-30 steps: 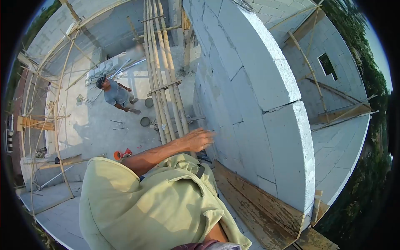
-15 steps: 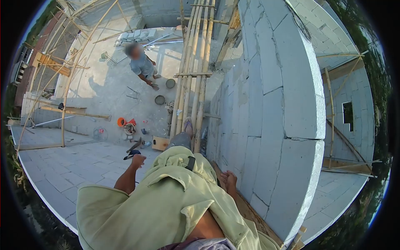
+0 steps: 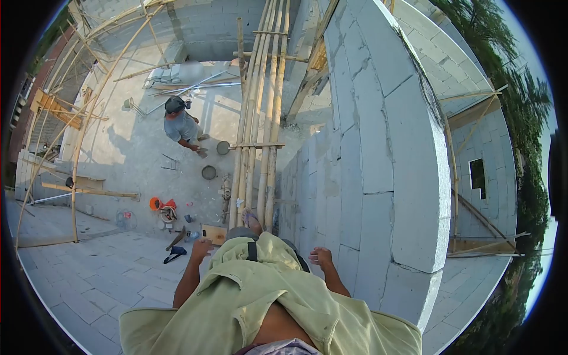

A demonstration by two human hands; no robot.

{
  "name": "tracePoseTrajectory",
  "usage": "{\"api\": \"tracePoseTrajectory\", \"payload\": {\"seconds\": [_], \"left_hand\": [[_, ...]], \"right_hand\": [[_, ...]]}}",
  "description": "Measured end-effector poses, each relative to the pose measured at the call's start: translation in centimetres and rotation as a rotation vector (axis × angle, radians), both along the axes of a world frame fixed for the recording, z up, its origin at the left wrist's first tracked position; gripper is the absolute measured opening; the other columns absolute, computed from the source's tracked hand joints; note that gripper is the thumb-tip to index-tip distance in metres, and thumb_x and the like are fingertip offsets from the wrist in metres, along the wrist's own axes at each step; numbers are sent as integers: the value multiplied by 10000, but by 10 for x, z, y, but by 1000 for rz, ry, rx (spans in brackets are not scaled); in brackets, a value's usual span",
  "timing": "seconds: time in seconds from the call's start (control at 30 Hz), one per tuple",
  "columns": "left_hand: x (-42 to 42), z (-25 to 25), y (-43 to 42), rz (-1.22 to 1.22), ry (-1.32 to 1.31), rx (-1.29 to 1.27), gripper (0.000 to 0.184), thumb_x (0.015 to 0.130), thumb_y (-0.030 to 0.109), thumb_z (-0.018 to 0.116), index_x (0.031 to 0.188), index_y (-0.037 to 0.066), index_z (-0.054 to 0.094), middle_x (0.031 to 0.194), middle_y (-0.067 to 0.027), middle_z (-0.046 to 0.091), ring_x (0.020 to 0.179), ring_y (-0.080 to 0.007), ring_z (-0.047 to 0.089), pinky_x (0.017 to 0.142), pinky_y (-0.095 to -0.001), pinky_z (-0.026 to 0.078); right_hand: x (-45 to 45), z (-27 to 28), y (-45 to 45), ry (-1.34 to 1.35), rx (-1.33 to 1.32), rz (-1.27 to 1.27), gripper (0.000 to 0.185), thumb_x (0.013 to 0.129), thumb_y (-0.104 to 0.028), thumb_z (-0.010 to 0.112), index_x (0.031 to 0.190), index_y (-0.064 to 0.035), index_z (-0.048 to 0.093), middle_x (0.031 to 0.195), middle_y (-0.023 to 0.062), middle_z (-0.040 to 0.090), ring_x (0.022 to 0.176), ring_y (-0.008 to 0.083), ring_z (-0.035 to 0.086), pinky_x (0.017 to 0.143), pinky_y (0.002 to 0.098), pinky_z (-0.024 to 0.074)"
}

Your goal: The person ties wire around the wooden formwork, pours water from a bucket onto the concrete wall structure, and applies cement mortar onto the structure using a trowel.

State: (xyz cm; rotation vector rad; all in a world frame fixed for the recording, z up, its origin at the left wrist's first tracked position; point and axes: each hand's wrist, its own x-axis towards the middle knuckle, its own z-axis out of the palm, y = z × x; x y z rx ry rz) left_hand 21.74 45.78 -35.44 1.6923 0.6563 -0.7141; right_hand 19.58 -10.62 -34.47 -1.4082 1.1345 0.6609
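Note:
My left hand [image 3: 202, 248] hangs beside my shirt with its fingers curled in, and no object shows in it. Near it, in view, are a wooden board [image 3: 213, 234], a dark-bladed tool that looks like a saw [image 3: 176, 239] and a dark blue item [image 3: 174, 254]. On the other side, my right hand [image 3: 321, 257] is held out from my body, loosely bent fingers apart and empty. It is nearest the grey block wall [image 3: 374, 225]; touching is not visible. My sandalled foot [image 3: 253, 221] is on the bamboo poles [image 3: 255, 124].
Below, a person [image 3: 182, 125] stands with a hand tool near two dark buckets [image 3: 209, 172]. An orange bucket [image 3: 155, 203] sits by a coiled hose-like item. Bamboo scaffolding [image 3: 89, 118] rises at left. Stacked blocks [image 3: 165, 74] lie farther back. Another block wall [image 3: 89, 278] borders the left.
My left hand has moved away from the dark blue item and closer to my body. My right hand has come forward. The view has shifted, and the person below has turned slightly.

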Motion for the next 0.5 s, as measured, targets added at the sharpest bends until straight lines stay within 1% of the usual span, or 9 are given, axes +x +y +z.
{"api": "tracePoseTrajectory", "payload": {"seconds": [0.07, 0.13, 0.2, 0.23, 0.27, 0.33, 0.37, 0.43, 0.5], "left_hand": [[59, 21, 7, 293, 15, 20, 277, 943, 291, 659, 1031, 33, 708, 840, -21, 674, 729, -137, 673, 532, -284, 507], [105, 24, 25, 336, -61, 10, 290, 936, 289, 668, 1052, 26, 703, 866, -26, 683, 733, -137, 677, 524, -280, 502], [137, 16, 46, 382, -128, 3, 305, 929, 286, 676, 1073, 19, 698, 892, -31, 692, 736, -136, 680, 516, -277, 497], [148, 11, 53, 418, -135, 25, 305, 934, 288, 675, 1084, 23, 698, 892, -27, 693, 741, -133, 683, 522, -280, 500], [163, 6, 57, 453, -148, 48, 306, 939, 289, 675, 1095, 27, 698, 893, -22, 693, 746, -130, 686, 527, -283, 504], [182, 3, 54, 463, -137, 32, 308, 943, 288, 672, 1106, 28, 696, 894, -20, 693, 749, -129, 688, 533, -285, 509], [190, 2, 51, 477, -109, 23, 310, 947, 288, 670, 1116, 29, 695, 895, -18, 693, 752, -127, 689, 539, -287, 514], [203, 5, 37, 443, -65, 14, 302, 946, 288, 672, 1107, 33, 692, 895, -26, 692, 739, -122, 686, 541, -288, 519], [220, 6, 27, 374, 27, -53, 278, 941, 272, 671, 1096, 42, 687, 898, -38, 690, 720, -138, 687, 551, -286, 530]], "right_hand": [[17, -4, 8, 42, -29, -9, 292, 990, -209, 570, 1225, -46, 622, 1034, 136, 715, 850, 284, 732, 705, 448, 604], [43, -5, 12, 82, -64, -8, 275, 980, -195, 571, 1197, -47, 650, 1015, 136, 721, 840, 284, 729, 692, 450, 596], [65, -5, 19, 41, -131, 171, 173, 936, -158, 594, 1044, -54, 679, 890, 107, 711, 713, 238, 699, 606, 405, 575], [79, -6, 23, -75, -220, 409, 121, 907, -138, 612, 897, -65, 708, 794, 94, 696, 682, 208, 670, 612, 371, 552], [98, -7, 27, -89, -226, 403, 121, 907, -138, 612, 897, -65, 708, 794, 94, 696, 682, 208, 670, 612, 371, 552], [134, -10, 34, -187, -247, 457, 153, 909, -148, 612, 833, -62, 713, 750, 87, 687, 674, 188, 658, 615, 358, 543], [151, -21, 35, -157, -212, 387, 175, 927, -183, 610, 904, -43, 713, 800, 89, 701, 683, 203, 660, 631, 371, 558], [194, -1, 46, -133, -174, 325, 192, 931, -194, 613, 937, -26, 707, 825, 94, 708, 698, 218, 671, 642, 383, 566], [235, 9, 51, -109, -134, 266, 216, 936, -205, 615, 970, -10, 701, 851, 99, 715, 713, 233, 681, 654, 395, 574]]}}
